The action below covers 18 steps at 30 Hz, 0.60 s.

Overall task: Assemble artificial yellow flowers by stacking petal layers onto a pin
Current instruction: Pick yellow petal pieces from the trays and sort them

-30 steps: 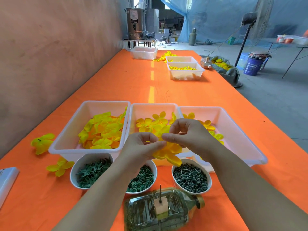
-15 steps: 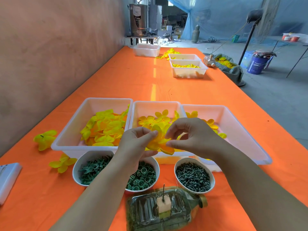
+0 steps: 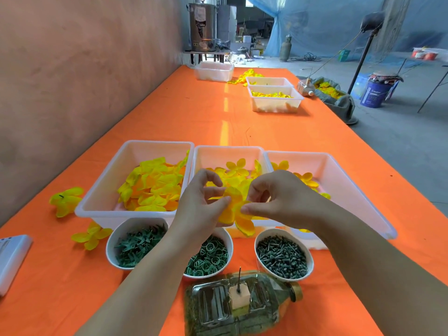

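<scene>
The left hand [image 3: 201, 212] and right hand [image 3: 283, 200] hold yellow petals [image 3: 236, 212] between them over the middle tray's [image 3: 230, 149] near edge, with the fingers of each pinching one side. The pin [image 3: 239, 278] stands upright in a pale block [image 3: 238, 298] on a bottle [image 3: 213, 309] lying on the desk [image 3: 169, 112].

A yellow fabric petal layer [image 3: 234, 209] with rounded, orange-tinged lobes is pinched in mid-air between the left hand [image 3: 201, 212] and the right hand [image 3: 281, 197]. The thin dark pin [image 3: 239, 278] stands upright and bare in a pale foam block [image 3: 238, 298] on a bottle [image 3: 213, 309] lying on its side.
</scene>
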### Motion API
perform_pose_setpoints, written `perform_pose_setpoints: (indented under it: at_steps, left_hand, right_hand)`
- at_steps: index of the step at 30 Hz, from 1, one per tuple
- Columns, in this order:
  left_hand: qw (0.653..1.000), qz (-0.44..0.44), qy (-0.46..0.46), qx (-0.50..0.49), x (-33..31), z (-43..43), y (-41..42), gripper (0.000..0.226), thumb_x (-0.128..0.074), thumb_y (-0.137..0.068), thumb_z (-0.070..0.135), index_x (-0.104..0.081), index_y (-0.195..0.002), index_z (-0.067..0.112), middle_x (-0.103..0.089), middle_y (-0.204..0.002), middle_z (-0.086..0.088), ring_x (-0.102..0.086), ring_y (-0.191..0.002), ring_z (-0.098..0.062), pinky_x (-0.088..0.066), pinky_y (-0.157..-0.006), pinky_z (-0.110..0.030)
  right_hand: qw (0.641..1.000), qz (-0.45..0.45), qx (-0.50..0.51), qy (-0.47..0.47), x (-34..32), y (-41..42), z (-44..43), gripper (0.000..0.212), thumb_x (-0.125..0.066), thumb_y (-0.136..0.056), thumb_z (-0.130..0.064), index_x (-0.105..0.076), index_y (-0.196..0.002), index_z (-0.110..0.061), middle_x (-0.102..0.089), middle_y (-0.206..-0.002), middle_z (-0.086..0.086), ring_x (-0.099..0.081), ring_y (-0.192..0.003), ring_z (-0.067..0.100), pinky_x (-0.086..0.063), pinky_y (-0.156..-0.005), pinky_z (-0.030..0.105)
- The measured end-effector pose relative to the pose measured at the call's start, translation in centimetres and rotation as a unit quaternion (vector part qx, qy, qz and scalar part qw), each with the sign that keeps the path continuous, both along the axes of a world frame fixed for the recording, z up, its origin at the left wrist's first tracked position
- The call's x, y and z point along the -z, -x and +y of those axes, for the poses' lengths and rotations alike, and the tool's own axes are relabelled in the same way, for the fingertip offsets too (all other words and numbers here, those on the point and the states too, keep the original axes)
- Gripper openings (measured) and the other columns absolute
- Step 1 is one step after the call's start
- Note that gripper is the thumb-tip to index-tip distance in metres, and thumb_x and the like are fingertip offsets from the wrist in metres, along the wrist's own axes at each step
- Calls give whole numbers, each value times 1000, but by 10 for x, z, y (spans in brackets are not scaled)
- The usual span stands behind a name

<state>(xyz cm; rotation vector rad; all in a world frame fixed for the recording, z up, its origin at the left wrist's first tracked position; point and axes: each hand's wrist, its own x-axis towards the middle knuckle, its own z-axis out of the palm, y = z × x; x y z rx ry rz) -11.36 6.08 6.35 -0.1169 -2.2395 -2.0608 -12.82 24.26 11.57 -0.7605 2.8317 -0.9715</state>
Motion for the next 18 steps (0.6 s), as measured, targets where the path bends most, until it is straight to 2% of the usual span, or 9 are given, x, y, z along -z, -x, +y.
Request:
perform_pose_setpoints:
  at_steps: [2, 3, 5, 7, 9, 11, 13, 16, 18]
  left_hand:
    - [997, 41, 62, 29, -7, 1, -2, 36, -58, -88, -7, -63, -75, 26, -69, -82, 8, -57, -63, -13, -44, -57, -30]
    - [996, 38, 73, 42, -11, 1, -2, 33, -56, -86, -6, -68, -73, 23, -72, -84, 8, -60, -65, -13, -44, -58, -29]
    - [997, -8, 20, 73, -20, 1, -2, 24, -54, -80, 8, -74, -73, 20, -72, -80, 7, -66, -66, -12, -52, -58, -29]
    - [992, -45, -26, 113, -22, -3, -1, 19, -59, -78, 22, -76, -77, 15, -67, -74, -2, -66, -68, -14, -56, -57, -30]
    - [988, -46, -19, 146, -21, -8, -1, 23, -71, -78, 30, -74, -84, 8, -65, -79, -9, -67, -74, -19, -58, -60, -31]
    - [983, -60, -31, 173, -22, -9, -3, 22, -75, -78, 27, -74, -85, 6, -68, -85, -16, -72, -81, -32, -60, -63, -36]
    - [982, -72, -65, 161, -23, -9, -3, 6, -80, -74, 15, -75, -75, 12, -70, -81, -11, -73, -74, -30, -60, -61, -35]
    - [984, -95, -107, 103, -21, -5, -1, 22, -75, -80, 2, -72, -64, 15, -64, -73, -8, -67, -59, -18, -57, -53, -29]
    - [985, -103, -122, 73, -17, -1, 0, 28, -65, -88, -2, -69, -65, 13, -62, -75, -11, -64, -59, -18, -55, -50, -30]
  right_hand:
    - [998, -50, -2, 36, -2, 1, 1, 27, -83, -80, -22, -61, -64, -21, -62, -63, -1, -53, -60, 9, -44, -60, 31]
    - [996, -73, -8, 52, -3, 1, 1, 30, -83, -79, -20, -58, -62, -21, -55, -58, -7, -48, -57, 7, -40, -56, 28]
    - [988, -114, -23, 101, -4, 1, 3, 36, -84, -78, -16, -53, -60, -19, -43, -51, -14, -37, -51, 4, -31, -51, 20]
    - [979, -137, -24, 152, -6, 3, 6, 37, -84, -77, -14, -51, -61, -15, -38, -52, -12, -32, -52, 7, -26, -49, 21]
    - [973, -144, -21, 177, -6, 4, 8, 33, -85, -75, -12, -54, -66, -13, -39, -53, -8, -32, -53, 9, -26, -50, 23]
    - [972, -138, -17, 187, -4, 4, 8, 30, -86, -73, -8, -56, -71, -12, -45, -55, -8, -37, -53, 9, -32, -52, 24]
    - [979, -94, -5, 178, 0, 2, 5, 36, -89, -68, -8, -56, -79, -16, -54, -66, -13, -47, -53, 11, -37, -54, 25]
    - [991, 78, 0, 107, 4, -6, 2, 53, -94, -62, -21, -51, -93, -25, -55, -89, -16, -56, -57, 8, -37, -56, 14]
    - [982, 179, -25, 60, 5, -11, 0, 49, -93, -63, -28, -54, -93, -24, -53, -94, -12, -57, -65, 12, -40, -60, 18]
